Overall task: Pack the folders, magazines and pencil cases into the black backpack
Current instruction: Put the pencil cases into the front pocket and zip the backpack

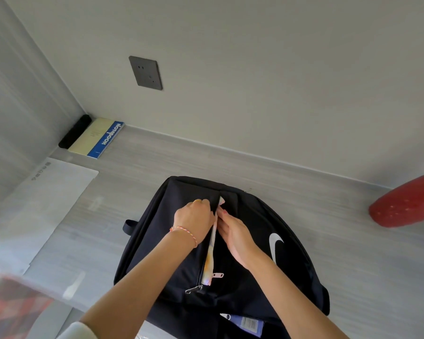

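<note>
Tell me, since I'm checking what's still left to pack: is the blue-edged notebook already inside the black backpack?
No: the notebook lies on the table in the far left corner, well apart from the black backpack.

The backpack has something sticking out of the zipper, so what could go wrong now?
1. The pale flat item stands edge-up in the black backpack's open slot; closing the zipper pull now might snag it.
2. The left hand and right hand press at the opening, so fingers might get pinched.
3. The notebook and clear folder lie off to the side and might be forgotten.
</note>
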